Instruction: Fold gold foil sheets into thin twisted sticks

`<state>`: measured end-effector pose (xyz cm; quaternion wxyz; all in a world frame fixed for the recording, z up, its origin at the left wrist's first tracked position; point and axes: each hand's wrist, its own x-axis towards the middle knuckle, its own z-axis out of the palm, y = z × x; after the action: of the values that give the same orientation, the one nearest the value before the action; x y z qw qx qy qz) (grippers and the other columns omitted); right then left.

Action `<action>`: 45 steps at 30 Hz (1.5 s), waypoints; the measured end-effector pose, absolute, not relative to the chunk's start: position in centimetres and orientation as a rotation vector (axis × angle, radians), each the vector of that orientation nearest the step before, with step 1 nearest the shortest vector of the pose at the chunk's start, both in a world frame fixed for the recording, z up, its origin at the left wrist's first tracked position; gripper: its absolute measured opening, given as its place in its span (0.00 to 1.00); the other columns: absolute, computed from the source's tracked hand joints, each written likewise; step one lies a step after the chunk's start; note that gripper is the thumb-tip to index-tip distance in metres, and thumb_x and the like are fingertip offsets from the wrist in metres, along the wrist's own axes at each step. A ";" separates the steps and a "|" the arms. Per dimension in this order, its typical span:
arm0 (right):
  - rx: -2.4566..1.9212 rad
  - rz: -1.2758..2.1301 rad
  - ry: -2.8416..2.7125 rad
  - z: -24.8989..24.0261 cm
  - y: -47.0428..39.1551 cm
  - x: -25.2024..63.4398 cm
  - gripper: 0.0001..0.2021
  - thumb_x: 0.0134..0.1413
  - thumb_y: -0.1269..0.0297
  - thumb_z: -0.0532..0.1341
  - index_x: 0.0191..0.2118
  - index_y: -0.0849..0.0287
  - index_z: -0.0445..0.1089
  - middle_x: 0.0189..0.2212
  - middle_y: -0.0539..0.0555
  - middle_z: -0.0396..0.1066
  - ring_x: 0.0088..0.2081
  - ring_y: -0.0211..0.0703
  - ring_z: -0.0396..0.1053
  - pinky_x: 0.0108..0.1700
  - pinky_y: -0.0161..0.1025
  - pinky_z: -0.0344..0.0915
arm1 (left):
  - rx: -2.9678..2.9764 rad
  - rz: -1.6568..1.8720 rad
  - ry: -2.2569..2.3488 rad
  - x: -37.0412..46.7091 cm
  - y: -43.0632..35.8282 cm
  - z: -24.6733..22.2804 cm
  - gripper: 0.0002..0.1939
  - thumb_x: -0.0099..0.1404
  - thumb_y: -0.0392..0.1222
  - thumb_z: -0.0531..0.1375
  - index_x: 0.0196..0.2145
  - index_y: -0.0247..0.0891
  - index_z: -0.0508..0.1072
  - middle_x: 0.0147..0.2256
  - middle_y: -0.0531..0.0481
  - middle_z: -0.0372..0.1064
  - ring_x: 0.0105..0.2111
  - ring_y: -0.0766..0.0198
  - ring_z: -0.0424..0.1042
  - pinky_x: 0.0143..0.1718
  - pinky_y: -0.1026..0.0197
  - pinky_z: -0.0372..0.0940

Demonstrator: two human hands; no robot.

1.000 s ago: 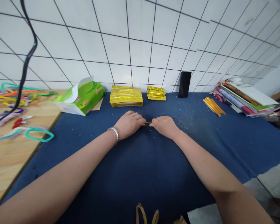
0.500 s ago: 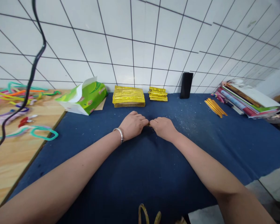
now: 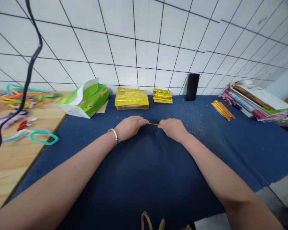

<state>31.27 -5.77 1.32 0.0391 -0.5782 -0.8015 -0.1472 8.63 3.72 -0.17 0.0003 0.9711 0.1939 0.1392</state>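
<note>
A broad stretch of blue surface (image 3: 134,179) is framed by the forearms (image 3: 86,160); beyond, a thin gold strip (image 3: 153,124) is pinched straight between left hand (image 3: 129,128) and right hand (image 3: 174,129), short of the far edge, where a gold foil stack (image 3: 131,98) is backed by tiled wall (image 3: 146,52).

Soft, fairly even light, source out of frame. Tiled wall (image 3: 121,48) bright; blue cloth (image 3: 134,191) falls off dark toward near edge. Small glints on foil stack (image 3: 131,97). Gold strip (image 3: 153,124) too small for detail. Wide-angle stretch at right, top-right corner dark.
</note>
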 end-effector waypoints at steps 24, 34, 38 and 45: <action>-1.675 -0.570 -2.489 0.5 -5.7 32.0 0.19 0.65 0.55 0.44 0.31 0.59 0.64 0.24 0.52 0.69 0.27 0.37 0.65 0.28 0.37 0.44 | 3.152 0.557 0.694 7.5 4.7 0.3 0.15 0.68 0.42 0.47 0.44 0.39 0.70 0.36 0.48 0.73 0.35 0.64 0.71 0.40 0.60 0.60; -1.514 -0.531 -2.509 0.4 -6.2 29.1 0.18 0.65 0.61 0.43 0.31 0.61 0.65 0.26 0.53 0.69 0.29 0.38 0.63 0.31 0.38 0.48 | 3.291 0.516 0.492 10.7 1.0 1.5 0.08 0.63 0.34 0.52 0.35 0.37 0.71 0.29 0.49 0.70 0.32 0.61 0.67 0.40 0.56 0.56; -1.546 -0.507 -2.461 0.5 -6.3 28.6 0.16 0.64 0.64 0.44 0.32 0.61 0.65 0.27 0.54 0.70 0.31 0.39 0.64 0.33 0.38 0.49 | 3.281 0.526 0.552 10.9 0.8 1.6 0.07 0.62 0.33 0.51 0.30 0.36 0.68 0.26 0.50 0.68 0.29 0.62 0.66 0.39 0.56 0.56; -1.624 -0.479 -2.471 2.0 -6.0 29.1 0.17 0.64 0.60 0.44 0.33 0.59 0.66 0.27 0.52 0.71 0.29 0.38 0.64 0.32 0.38 0.48 | 3.250 0.524 0.615 9.7 1.6 2.5 0.12 0.66 0.39 0.49 0.29 0.37 0.68 0.24 0.50 0.70 0.26 0.64 0.67 0.36 0.57 0.55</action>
<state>29.09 -6.01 1.96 0.0730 -0.5408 -0.8227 -0.1596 9.73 1.57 2.54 -0.1036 0.9652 0.1825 0.1557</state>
